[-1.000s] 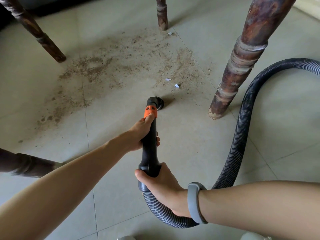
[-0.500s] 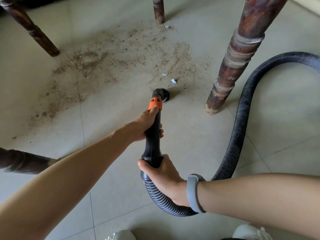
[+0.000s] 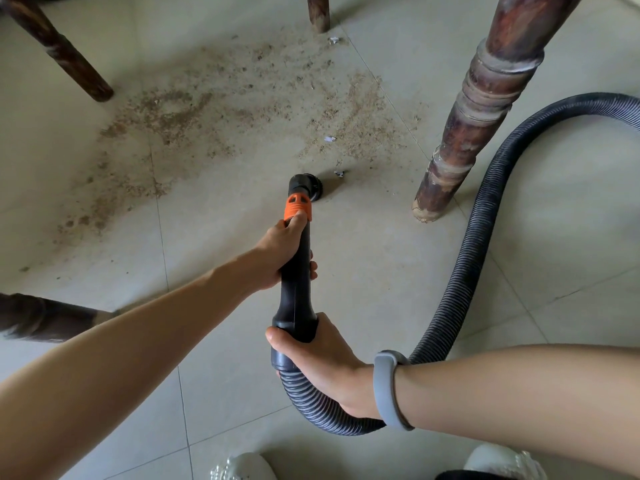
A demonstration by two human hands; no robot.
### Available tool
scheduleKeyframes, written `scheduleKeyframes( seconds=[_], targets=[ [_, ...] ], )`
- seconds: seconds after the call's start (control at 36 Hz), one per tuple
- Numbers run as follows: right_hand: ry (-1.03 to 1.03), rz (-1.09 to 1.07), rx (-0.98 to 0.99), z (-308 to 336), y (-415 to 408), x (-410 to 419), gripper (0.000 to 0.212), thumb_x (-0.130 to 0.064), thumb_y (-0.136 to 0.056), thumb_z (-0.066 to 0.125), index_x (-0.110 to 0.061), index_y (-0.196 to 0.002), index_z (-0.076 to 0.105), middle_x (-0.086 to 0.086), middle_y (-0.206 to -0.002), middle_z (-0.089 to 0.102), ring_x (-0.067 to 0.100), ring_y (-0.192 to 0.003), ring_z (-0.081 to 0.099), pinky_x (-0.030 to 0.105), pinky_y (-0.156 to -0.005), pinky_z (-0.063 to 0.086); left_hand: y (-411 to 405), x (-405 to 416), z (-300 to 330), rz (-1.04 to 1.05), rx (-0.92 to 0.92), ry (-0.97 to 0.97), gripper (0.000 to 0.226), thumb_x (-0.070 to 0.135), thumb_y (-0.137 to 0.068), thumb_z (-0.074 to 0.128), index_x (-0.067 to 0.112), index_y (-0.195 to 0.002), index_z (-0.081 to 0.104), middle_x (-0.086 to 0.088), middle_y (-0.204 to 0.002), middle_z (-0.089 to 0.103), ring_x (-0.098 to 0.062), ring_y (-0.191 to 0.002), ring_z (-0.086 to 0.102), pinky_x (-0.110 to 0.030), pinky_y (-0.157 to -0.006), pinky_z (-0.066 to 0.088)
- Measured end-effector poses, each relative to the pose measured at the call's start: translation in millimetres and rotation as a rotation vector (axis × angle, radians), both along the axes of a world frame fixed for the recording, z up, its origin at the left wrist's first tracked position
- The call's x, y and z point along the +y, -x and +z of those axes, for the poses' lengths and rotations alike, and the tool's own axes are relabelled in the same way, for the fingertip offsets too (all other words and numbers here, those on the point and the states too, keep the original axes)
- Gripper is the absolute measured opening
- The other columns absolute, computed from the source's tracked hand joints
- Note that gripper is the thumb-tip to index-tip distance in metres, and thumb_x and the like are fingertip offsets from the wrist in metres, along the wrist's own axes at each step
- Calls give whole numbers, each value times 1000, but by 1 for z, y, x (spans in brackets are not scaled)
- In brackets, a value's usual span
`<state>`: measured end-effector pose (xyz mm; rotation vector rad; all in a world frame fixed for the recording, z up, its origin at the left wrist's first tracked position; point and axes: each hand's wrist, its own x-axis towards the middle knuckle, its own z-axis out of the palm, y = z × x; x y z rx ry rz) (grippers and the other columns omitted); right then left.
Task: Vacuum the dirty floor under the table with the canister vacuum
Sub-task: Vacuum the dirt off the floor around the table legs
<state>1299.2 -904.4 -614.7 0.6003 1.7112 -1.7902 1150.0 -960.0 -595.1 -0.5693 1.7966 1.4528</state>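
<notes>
left hand (image 3: 280, 258) ahead, right hand (image 3: 323, 362) behind (both gripping) vacuum wand (image 3: 297, 282)

Two bare forearms without sleeves, grey wristband (image 3: 391, 389) on the right wrist, pale shoes (image 3: 242, 467) at bottom edge

Pale tiled floor (image 3: 363, 271) beneath me, brown dirt (image 3: 214, 109) spread beyond my left hand (image 3: 280, 252), paper scraps (image 3: 330, 139) ahead of it, turned table leg (image 3: 464, 133) standing to its right, ribbed hose (image 3: 460, 282) curving past my right hand (image 3: 322, 362)
</notes>
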Motion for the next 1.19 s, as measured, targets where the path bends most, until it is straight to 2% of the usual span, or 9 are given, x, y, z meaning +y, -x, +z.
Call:
scheduleKeyframes(
  seconds=[0.11, 0.19, 0.28, 0.42, 0.56, 0.81, 1.03, 1.14, 1.19],
  targets=[
    [9, 57, 24, 2, -9, 1, 57, -57, -66, 66, -17, -105, 56, -3, -86, 65, 13, -82, 66, 25, -72, 50, -12, -3, 1, -34, 3, 10, 36, 44, -98, 40, 10, -111, 38, -13, -78, 48, -25, -54, 54, -32, -49, 51],
    [10, 89, 31, 3, -15, 2, 54, -56, -69, 67, -16, -104, 59, -5, -84, 64, 11, -80, 65, 22, -70, 48, -20, -4, 0, -52, 11, 7, 34, 42, -99, 38, 11, -112, 37, -13, -78, 47, -24, -54, 54, -31, -48, 51],
    [0, 102, 10, 1, -20, 1, 68, -67, -56, 62, -19, -105, 58, -5, -89, 67, 11, -85, 66, 24, -75, 50, -25, -3, -1, -55, 12, -12, 32, 42, -99, 38, 11, -109, 37, -13, -77, 46, -24, -52, 53, -31, -47, 51],
    [-44, 78, -14, -3, -24, 3, 77, -71, -51, 61, -21, -109, 56, -3, -94, 68, 12, -87, 67, 27, -78, 52, -28, 2, 0, -83, 10, -39, 28, 40, -99, 39, 13, -102, 37, -13, -77, 46, -24, -51, 53, -32, -47, 51],
    [-79, 63, -16, -5, -21, 12, 63, -62, -67, 68, -20, -111, 52, -3, -96, 66, 12, -89, 65, 26, -78, 51, -26, 12, -4, -78, 35, -59, 30, 40, -100, 38, 12, -110, 37, -14, -77, 47, -24, -52, 53, -31, -47, 52],
    [-99, -5, -11, -4, -6, 23, 50, -50, -77, 69, -19, -110, 50, -2, -94, 64, 14, -88, 65, 25, -75, 49, -12, 25, -6, -86, 33, -70, 30, 41, -100, 38, 12, -108, 36, -13, -76, 47, -25, -53, 52, -31, -47, 51],
    [-113, -58, -41, -3, -3, 20, 53, -52, -75, 69, -18, -111, 51, 0, -95, 66, 15, -86, 67, 29, -77, 53, -6, 35, -5, -147, 43, -63, 31, 42, -100, 37, 12, -109, 35, -14, -76, 46, -24, -50, 52, -30, -45, 50],
    [-87, -2, -48, -4, -15, 26, 49, -52, -75, 70, -20, -108, 52, -3, -95, 66, 11, -87, 65, 25, -77, 51, -17, 39, -10, -155, 53, -51, 29, 39, -101, 37, 11, -108, 36, -14, -75, 46, -23, -47, 52, -30, -44, 50],
    [-80, 63, -45, -5, -15, 27, 56, -57, -69, 70, -21, -109, 53, -2, -98, 66, 11, -91, 64, 28, -83, 51, -21, 36, -11, -138, 57, -38, 30, 39, -101, 36, 11, -108, 36, -14, -75, 45, -23, -46, 51, -29, -43, 50]
  ],
)
